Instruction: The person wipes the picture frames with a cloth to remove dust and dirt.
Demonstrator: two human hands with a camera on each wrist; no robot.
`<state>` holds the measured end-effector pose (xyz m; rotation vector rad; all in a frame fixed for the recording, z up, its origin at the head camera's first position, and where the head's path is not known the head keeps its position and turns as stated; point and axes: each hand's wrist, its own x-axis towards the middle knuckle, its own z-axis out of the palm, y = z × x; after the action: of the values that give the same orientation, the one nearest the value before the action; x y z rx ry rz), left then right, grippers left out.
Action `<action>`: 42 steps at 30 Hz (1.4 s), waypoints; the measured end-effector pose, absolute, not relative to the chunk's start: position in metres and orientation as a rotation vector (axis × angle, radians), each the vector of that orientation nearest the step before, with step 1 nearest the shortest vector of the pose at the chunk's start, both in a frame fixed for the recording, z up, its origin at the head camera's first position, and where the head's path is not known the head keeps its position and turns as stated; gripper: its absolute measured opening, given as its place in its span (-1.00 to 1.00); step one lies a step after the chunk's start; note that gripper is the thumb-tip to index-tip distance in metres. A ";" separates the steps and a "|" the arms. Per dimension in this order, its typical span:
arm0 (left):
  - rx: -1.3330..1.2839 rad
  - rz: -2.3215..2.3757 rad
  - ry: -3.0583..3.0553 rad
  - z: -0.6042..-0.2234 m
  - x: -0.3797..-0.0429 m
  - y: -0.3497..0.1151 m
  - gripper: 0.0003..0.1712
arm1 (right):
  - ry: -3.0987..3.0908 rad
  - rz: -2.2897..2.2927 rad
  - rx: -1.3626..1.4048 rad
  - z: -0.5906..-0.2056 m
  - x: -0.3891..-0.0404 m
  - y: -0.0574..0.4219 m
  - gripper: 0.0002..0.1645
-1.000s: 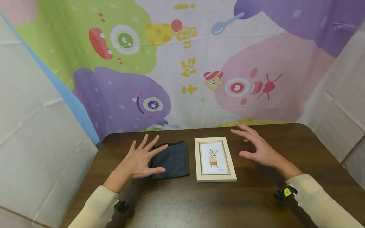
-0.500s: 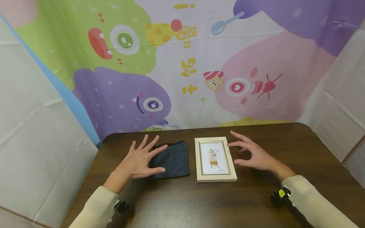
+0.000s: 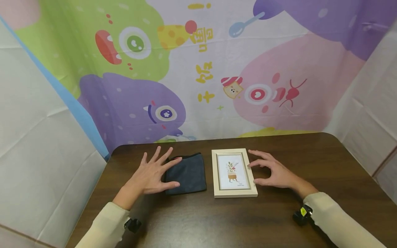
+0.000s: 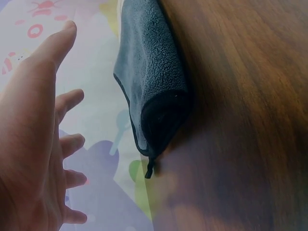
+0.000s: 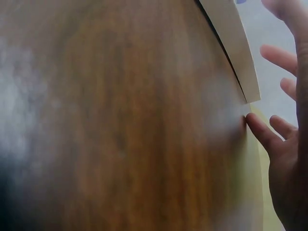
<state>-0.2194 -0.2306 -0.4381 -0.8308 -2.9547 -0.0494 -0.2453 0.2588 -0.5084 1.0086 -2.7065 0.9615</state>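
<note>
A picture frame (image 3: 254, 189) with a pale wood border lies flat on the table, showing a print of a plant in a pot. My right hand (image 3: 277, 174) is at its right edge, thumb and fingers spread apart and fingertips right at the border. To the left lies a folded dark grey-blue cleaning cloth (image 3: 189, 174); its fleecy side, black hem and small hanging loop show in the left wrist view. My left hand (image 3: 150, 174) is spread wide with straight fingers, overlapping the left part of the cloth (image 4: 154, 57) in the head view.
The dark brown wooden table (image 3: 198, 220) has rounded far corners. Behind it hangs a cartoon-printed curtain (image 3: 211, 117), with pale wall panels (image 3: 40, 137) on either side. A small black device (image 3: 302, 215) is strapped at each sleeve cuff.
My right hand has moved left and slightly toward me, from beside the picture frame up to its right edge. My left hand, the cloth and the picture frame have stayed in place.
</note>
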 end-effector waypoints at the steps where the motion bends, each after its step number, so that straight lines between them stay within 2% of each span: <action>1: -0.830 -0.049 -2.955 -0.438 -0.219 -0.231 0.00 | -2.702 0.962 1.009 -0.509 -0.245 0.258 -0.42; 25: -0.822 -0.065 -2.969 -0.438 -0.219 -0.230 0.00 | -2.834 1.093 1.058 -0.507 -0.249 0.258 -0.34; 42: -0.819 -0.078 -2.985 -0.438 -0.217 -0.227 -0.02 | -2.804 1.211 1.041 -0.514 -0.250 0.256 -0.37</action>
<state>-0.2173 -0.2273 -0.4382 -0.8187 -2.9849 -0.0780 -0.2495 0.2558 -0.5142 1.0413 -2.8040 1.2106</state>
